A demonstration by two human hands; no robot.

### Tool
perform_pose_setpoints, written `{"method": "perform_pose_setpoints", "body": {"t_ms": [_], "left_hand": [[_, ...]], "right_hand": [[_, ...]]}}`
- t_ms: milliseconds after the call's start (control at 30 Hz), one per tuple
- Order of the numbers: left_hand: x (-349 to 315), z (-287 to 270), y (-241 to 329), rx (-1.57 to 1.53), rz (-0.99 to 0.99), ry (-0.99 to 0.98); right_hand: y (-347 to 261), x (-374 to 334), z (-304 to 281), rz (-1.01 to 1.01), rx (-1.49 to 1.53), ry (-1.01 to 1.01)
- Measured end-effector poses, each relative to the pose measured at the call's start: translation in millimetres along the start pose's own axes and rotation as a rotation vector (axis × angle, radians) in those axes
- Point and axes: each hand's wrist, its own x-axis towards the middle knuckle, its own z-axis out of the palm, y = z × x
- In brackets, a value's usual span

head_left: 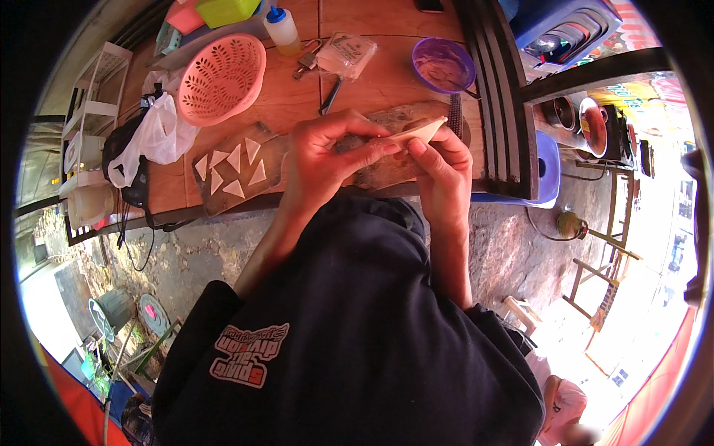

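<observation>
Both hands meet above a worn wooden board (375, 177), holding a pale, thin triangular piece of food (424, 132) that looks like a folded wrapper. My left hand (321, 147) pinches its left end between thumb and fingers. Its other side is gripped by my right hand (444, 169), thumb on the near face. Whether anything is inside the piece is hidden. To the left, several similar pale triangles (234, 158) lie apart on a second board (274, 169). Beyond my right hand stands a purple bowl (466, 61) with pinkish paste and a utensil in it.
A pink perforated basket (256, 89) and a white plastic bag (167, 137) are at the left. Farther back are a blue-capped squeeze bottle (282, 33), a clear packet (347, 53) and a dark-handled tool (332, 97). A slatted wooden edge (513, 111) bounds the table's right side.
</observation>
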Motion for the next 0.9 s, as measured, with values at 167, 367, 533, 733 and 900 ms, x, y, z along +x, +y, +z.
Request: {"method": "perform_pose_setpoints", "body": {"t_ms": [167, 367, 533, 733, 900], "left_hand": [[-2, 0, -4, -0.063, -0.024, -0.005], [-4, 10, -13, -0.304, -0.211, 0.022], [-6, 8, -16, -0.261, -0.253, 0.020], [-7, 4, -20, -0.242, -0.295, 0.055], [-7, -2, -21, -0.302, -0.276, 0.059]], "right_hand": [[0, 1, 2, -0.058, 0.035, 0.033], [3, 1, 1, -0.042, 0.056, 0.042], [5, 2, 1, -0.046, 0.046, 0.067], [2, 3, 3, 0.028, -0.022, 0.043], [3, 3, 3, 0.085, -0.030, -0.028]]}}
